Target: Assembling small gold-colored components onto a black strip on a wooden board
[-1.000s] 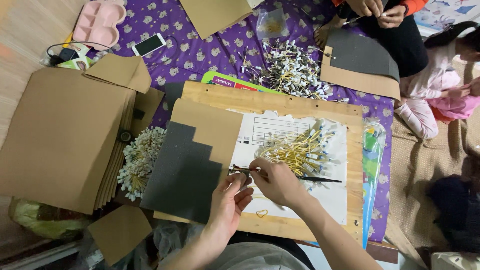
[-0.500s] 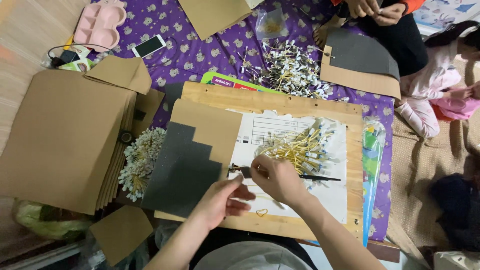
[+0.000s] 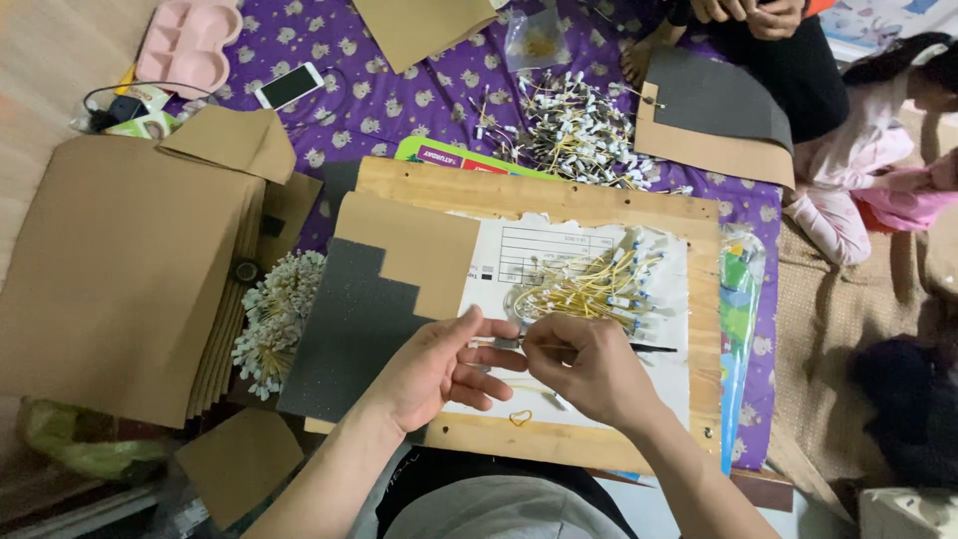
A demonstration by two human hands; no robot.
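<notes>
A: where were the hands?
B: left hand [image 3: 439,367] and right hand [image 3: 589,371] both pinched one thin yellow cable [image 3: 519,342]; near the wooden board's [image 3: 559,197] front edge, on white paper [image 3: 544,255].

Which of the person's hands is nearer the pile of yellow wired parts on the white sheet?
Right. The right hand sits just below the pile of yellow wired parts, while the left hand lies farther off, down and to its left.

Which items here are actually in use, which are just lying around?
In use: left hand and right hand pinching a thin yellow wire piece; yellow wire pile; white sheet; wooden board.
Lying about: phone; pink tray; brown card stack.
</notes>
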